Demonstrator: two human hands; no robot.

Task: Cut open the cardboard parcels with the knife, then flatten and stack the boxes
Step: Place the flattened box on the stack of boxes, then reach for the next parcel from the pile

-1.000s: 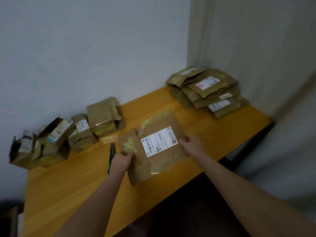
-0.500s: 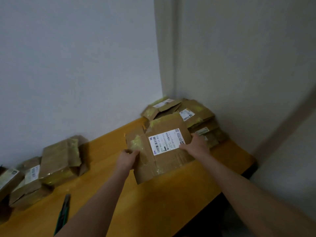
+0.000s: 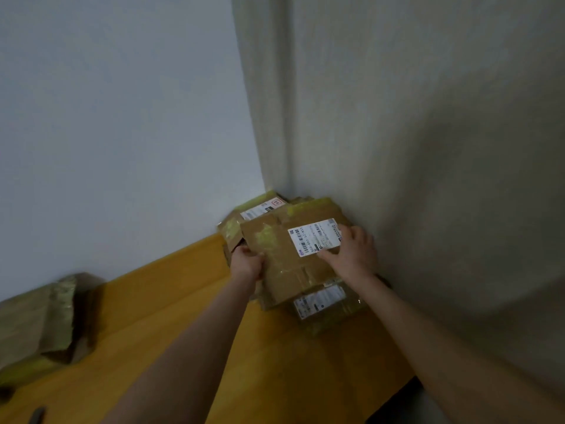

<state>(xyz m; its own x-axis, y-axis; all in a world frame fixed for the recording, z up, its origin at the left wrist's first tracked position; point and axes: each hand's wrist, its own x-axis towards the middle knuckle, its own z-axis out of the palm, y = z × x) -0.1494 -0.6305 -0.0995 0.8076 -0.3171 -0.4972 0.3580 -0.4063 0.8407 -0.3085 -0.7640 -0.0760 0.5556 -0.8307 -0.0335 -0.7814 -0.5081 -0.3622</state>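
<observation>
A flattened brown box (image 3: 284, 255) with a white shipping label lies on top of the stack of flattened boxes (image 3: 324, 304) in the table's far right corner. My left hand (image 3: 246, 264) grips its left edge, fingers curled round the cardboard. My right hand (image 3: 351, 252) lies on the label and the box's right side with fingers spread, pressing down. At the bottom left edge the tip of the knife (image 3: 36, 416) lies on the table, away from both hands.
A taped, unopened parcel (image 3: 39, 325) sits at the left against the back wall. The orange wooden table (image 3: 189, 304) ends at its right front edge near a grey wall. Walls meet right behind the stack.
Both hands carried the flattened box from the table's middle to the right corner and set it on the stack. The view swung right; the other parcels left the frame.
</observation>
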